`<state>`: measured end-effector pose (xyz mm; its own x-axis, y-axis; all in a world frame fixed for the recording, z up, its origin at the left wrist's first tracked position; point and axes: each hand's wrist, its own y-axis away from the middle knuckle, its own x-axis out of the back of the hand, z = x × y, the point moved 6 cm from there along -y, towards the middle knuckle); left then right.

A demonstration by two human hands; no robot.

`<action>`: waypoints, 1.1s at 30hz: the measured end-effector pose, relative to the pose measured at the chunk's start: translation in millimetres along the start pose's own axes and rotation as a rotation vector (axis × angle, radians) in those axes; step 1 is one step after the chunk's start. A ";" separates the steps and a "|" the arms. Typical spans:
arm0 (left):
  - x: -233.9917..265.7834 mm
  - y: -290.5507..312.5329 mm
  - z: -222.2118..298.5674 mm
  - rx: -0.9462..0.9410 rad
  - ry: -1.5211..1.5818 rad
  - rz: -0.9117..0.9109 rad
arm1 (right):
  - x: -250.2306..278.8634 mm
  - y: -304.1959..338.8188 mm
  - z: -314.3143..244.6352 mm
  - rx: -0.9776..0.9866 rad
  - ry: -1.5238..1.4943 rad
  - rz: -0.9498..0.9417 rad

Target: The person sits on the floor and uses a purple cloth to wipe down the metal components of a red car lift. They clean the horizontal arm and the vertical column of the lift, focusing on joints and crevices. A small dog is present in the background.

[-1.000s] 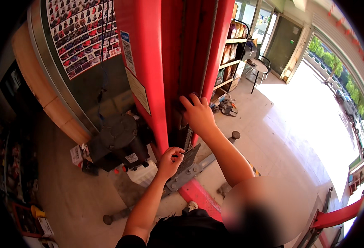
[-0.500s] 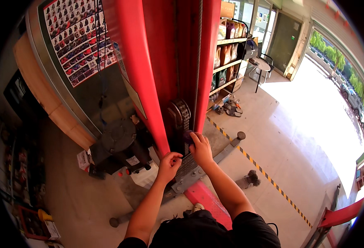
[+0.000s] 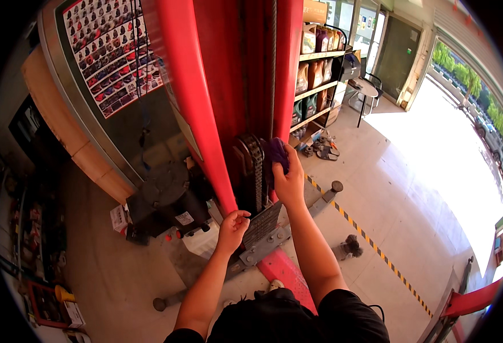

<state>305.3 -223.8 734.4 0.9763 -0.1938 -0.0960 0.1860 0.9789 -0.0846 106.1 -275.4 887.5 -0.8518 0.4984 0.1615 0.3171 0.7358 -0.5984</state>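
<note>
A red lift column (image 3: 197,86) stands upright in front of me, with a steel cable (image 3: 274,68) running down inside it. Low in its opening, a dark chain (image 3: 258,180) hangs over a pulley. Beside the top of the chain, my right hand (image 3: 289,182) is closed around a bunched purple cloth (image 3: 276,153). My left hand (image 3: 232,231) has its fingers curled together at the foot of the column's left edge, next to a dark ribbed plate (image 3: 261,227). Whether anything sits in those fingers is hidden.
A grey lift arm (image 3: 314,210) crosses low in front of the column. To the left stands a black cylindrical tank (image 3: 164,186). Bottle shelves (image 3: 322,55) rise at the far right, and a small grey dog (image 3: 348,247) is on the floor beyond my right forearm.
My right hand has moved up and slightly right with the purple cloth, uncovering more of the chain and the ribbed plate. My left hand stays in nearly the same place.
</note>
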 end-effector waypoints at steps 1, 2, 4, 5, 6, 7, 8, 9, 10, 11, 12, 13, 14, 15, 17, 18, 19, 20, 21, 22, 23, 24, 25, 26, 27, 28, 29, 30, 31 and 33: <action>0.2 1.1 -2.3 0.014 -0.005 0.001 | -7.9 -10.2 -19.0 0.077 0.013 -0.009; -0.5 1.8 -9.0 0.030 -0.008 -0.001 | -17.9 -16.3 -31.6 0.152 0.029 -0.017; -5.2 2.2 -12.9 0.054 -0.009 -0.005 | -37.3 -20.6 -33.3 0.180 0.065 -0.101; -6.9 3.3 -13.5 0.067 -0.010 -0.003 | -42.8 -18.1 -25.1 0.150 0.119 -0.093; -9.0 4.8 -13.9 0.080 -0.010 -0.002 | -46.1 -13.0 -13.5 0.121 0.175 -0.085; -6.3 7.9 -14.2 0.086 0.000 0.014 | -45.7 -1.6 -2.6 0.085 0.184 -0.076; -4.1 11.3 -15.1 0.092 0.010 0.029 | -38.8 16.1 10.1 0.049 0.195 -0.068; -0.1 14.1 -15.6 0.096 0.019 0.047 | -32.4 34.6 24.0 0.015 0.202 -0.060; 5.4 16.9 -18.1 0.095 0.020 0.055 | -26.5 55.2 43.1 -0.046 0.224 -0.075; 10.4 17.9 -22.3 0.091 0.025 0.059 | -18.7 72.8 63.1 -0.101 0.243 -0.082; 17.5 19.8 -27.1 0.090 0.027 0.068 | -11.8 89.6 77.3 -0.248 0.177 -0.067; 23.3 21.3 -33.6 0.101 0.027 0.078 | -6.9 99.0 87.1 -0.397 0.113 -0.052; 29.0 22.3 -40.0 0.112 0.028 0.087 | -4.1 96.6 91.0 -0.408 0.074 -0.002; 30.7 22.5 -44.1 0.126 0.029 0.092 | 0.1 92.0 92.8 -0.421 0.038 0.051; 30.7 24.4 -41.7 0.132 0.037 0.095 | 1.5 73.4 87.6 -0.407 -0.003 0.090; 29.5 24.7 -39.0 0.132 0.042 0.096 | -0.8 58.5 80.4 -0.441 -0.152 0.092; 28.8 24.5 -37.5 0.131 0.044 0.094 | -5.5 43.2 70.3 -0.471 -0.303 0.092; 29.1 24.2 -35.7 0.128 0.044 0.094 | -10.4 30.9 60.6 -0.498 -0.457 0.089; 29.3 24.1 -33.5 0.124 0.045 0.095 | -17.8 22.1 51.4 -0.557 -0.673 0.043; 28.3 23.7 -30.0 0.123 0.075 0.076 | -25.5 15.5 41.5 -0.615 -0.889 -0.006; 27.4 22.3 -25.7 0.122 0.105 0.058 | -33.5 13.9 35.3 -0.670 -1.106 -0.057; 26.4 19.9 -20.1 0.120 0.135 0.040 | -37.8 18.6 36.3 -0.732 -1.157 -0.114; 22.0 17.0 -11.7 0.123 0.211 0.023 | -37.4 26.0 38.6 -0.793 -1.203 -0.170; 17.5 13.7 -2.3 0.127 0.288 0.006 | -38.6 34.1 40.2 -0.855 -1.248 -0.227; 11.5 11.6 8.4 0.133 0.365 -0.011 | -39.3 42.9 43.7 -0.922 -1.284 -0.237; 4.5 9.3 20.2 0.114 0.421 -0.052 | -39.9 52.4 48.5 -0.991 -1.319 -0.247; -2.5 6.6 32.3 0.096 0.478 -0.094 | -39.9 60.1 51.5 -1.061 -1.352 -0.255; -7.9 3.9 44.4 0.076 0.531 -0.133 | -40.1 64.0 51.4 -1.089 -1.342 -0.231; -12.6 1.5 53.2 0.070 0.549 -0.143 | -40.7 68.4 49.9 -1.119 -1.330 -0.205; -19.7 -7.2 61.2 0.102 0.599 -0.154 | -39.6 74.6 50.1 -1.146 -1.359 -0.214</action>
<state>291.5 -223.1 797.6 0.7114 -0.3071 -0.6322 0.3585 0.9322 -0.0494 142.6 -263.3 797.2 -0.4366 0.1070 -0.8933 -0.2359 0.9446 0.2284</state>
